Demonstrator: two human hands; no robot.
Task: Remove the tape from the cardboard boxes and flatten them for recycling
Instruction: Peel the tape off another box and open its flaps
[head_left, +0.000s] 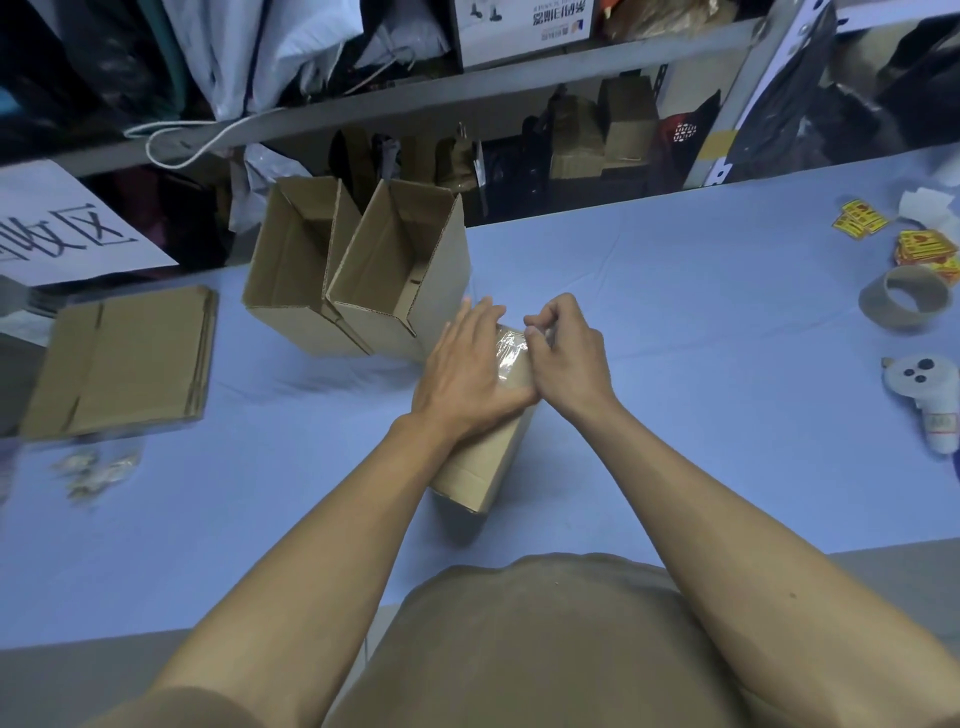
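While the flat left hand (467, 364) steadies the sealed cardboard box (485, 457), the right hand (563, 345) pinches its clear tape (511, 353) for peeling.

A wide worktable covered in pale blue cloth (675, 322) fills the foreground, its fabric faintly creased. Behind it stands a grey metal shelving rack (519, 78) crammed with dark bags, hanging garments and brown parcels (much of it lost in shadow). A white paper sign with black characters (62, 228) leans at left.
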